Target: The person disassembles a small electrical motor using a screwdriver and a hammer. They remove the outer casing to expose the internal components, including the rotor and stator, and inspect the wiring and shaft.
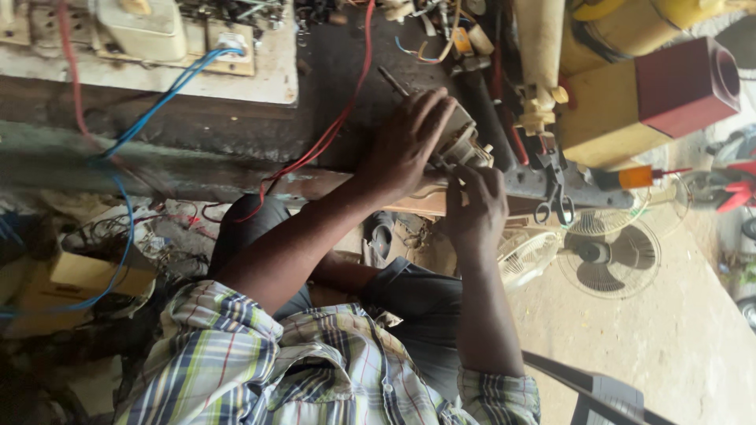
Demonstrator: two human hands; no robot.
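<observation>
Now | left hand (405, 142) clasped over small motor (463, 142) | right hand (475, 208) gripping motor's lower edge | on workbench (331, 94)

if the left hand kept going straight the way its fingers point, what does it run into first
The left hand already rests on the small motor with its fingers pointing up and right. Beyond the motor, probably the tangle of wires and parts on the workbench; depth is unclear.

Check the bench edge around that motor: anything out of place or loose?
Yes. Scissors hang off the bench edge right of the small motor both hands grip. Loose red wire and blue wire trail across the bench.
</observation>
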